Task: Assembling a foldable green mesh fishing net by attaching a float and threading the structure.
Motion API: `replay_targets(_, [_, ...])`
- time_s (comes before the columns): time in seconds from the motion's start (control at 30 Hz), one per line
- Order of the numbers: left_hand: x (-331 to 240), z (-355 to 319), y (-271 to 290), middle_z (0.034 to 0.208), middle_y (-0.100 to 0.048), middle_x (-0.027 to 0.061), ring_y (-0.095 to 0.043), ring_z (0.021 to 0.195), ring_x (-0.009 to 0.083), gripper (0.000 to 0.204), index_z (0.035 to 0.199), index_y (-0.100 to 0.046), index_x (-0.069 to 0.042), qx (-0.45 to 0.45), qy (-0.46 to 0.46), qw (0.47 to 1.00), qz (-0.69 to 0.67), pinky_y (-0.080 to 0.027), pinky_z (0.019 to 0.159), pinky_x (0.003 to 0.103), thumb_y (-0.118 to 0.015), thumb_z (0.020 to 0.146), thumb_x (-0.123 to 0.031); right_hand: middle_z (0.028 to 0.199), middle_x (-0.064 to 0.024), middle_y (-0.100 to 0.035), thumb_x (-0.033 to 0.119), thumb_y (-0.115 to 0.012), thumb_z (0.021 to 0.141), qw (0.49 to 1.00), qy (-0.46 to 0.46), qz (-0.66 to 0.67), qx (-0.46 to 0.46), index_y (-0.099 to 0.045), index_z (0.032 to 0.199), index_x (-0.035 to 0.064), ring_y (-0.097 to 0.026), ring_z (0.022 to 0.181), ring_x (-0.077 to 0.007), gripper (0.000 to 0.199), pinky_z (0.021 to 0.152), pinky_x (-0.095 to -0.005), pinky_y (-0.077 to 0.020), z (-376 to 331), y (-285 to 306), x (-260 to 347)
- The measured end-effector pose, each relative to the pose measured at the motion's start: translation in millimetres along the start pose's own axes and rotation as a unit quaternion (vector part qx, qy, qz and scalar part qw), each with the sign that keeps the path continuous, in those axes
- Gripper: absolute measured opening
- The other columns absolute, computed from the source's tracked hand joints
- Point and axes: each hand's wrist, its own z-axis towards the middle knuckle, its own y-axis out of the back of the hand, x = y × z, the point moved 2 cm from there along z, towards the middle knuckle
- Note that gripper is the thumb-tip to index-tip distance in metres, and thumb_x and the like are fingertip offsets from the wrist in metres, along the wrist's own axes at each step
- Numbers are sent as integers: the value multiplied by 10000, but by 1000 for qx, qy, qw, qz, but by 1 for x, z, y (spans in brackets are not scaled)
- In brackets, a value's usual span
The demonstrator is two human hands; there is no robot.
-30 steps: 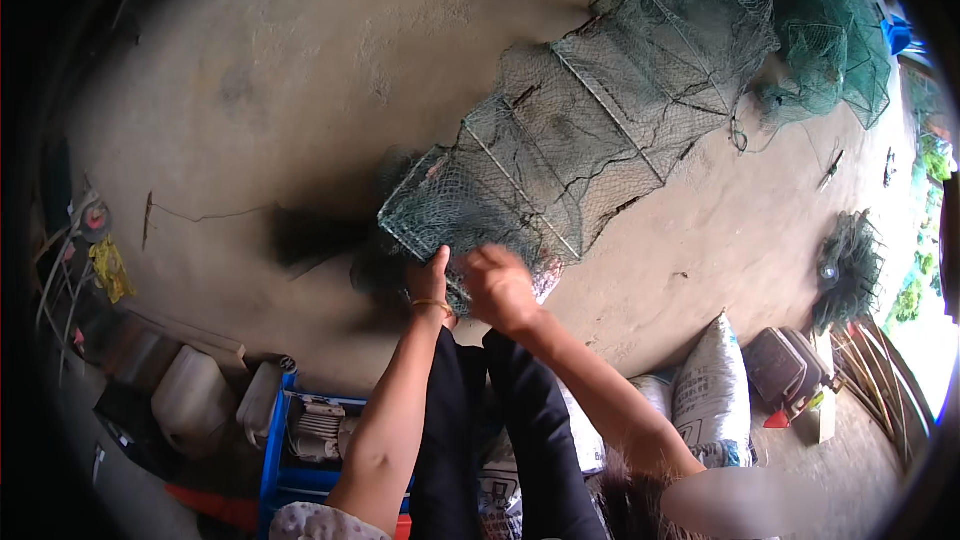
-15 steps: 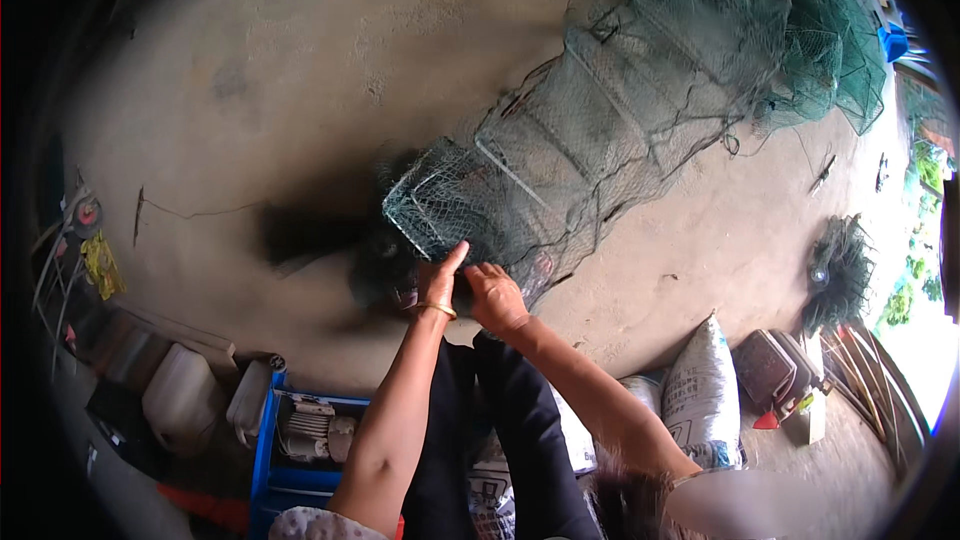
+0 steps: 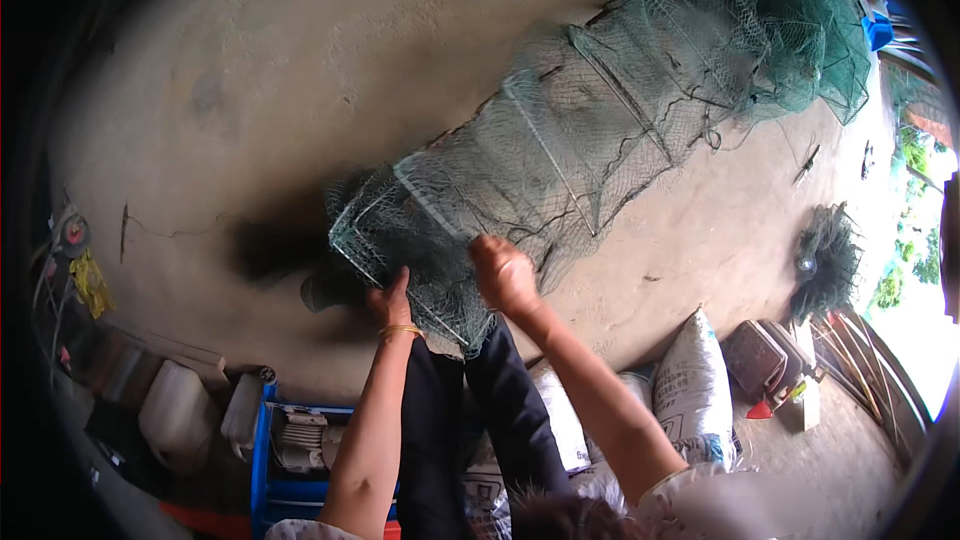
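Note:
A long, dark-green folding fishing net trap [image 3: 560, 135] with square wire frames stretches from my knees toward the far right. My left hand [image 3: 390, 302] grips the near end of the trap by its frame edge, thumb up. My right hand [image 3: 505, 275] is a closed fist on the netting beside the second frame; exactly what its fingers pinch is hidden. The near frame [image 3: 345, 240] stands tilted open over my thighs, with the mesh bunched inside it. Farther off, the trap ends in a heap of brighter green netting [image 3: 815, 65].
Behind the trap lies a concrete floor [image 3: 300, 70]. A blue metal frame with a motor [image 3: 300, 440] stands at the lower left by plastic jugs [image 3: 180, 410]. White woven sacks [image 3: 695, 380] sit at my right, with a dark net bundle [image 3: 828, 260] beyond them.
The near end of the trap has shifted left and toward me, and its frames are spread more. My left hand moved left with it; my right hand drew apart from the left and rose into a fist.

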Motion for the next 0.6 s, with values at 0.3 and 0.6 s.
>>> replay_targets(0.3, [0, -1, -10, 999, -611, 39, -566, 874, 161, 400, 1063, -600, 0, 85, 61, 991, -83, -444, 825, 298, -733, 700, -101, 781, -122, -588, 57, -586, 696, 994, 105, 12, 41, -584, 802, 57, -581, 783, -316, 106, 710, -402, -487, -24, -15, 49])
replay_targets(0.6, [-34, -35, -15, 1069, -602, 62, -559, 956, 163, 341, 1079, -574, 28, 23, -13, 996, -83, -427, 886, 304, -632, 744, 49, 800, -127, -571, 75, -575, 746, 996, -71, -45, -5, -551, 903, 63, -573, 810, -322, 159, 703, -434, -443, 33, 13, -35])
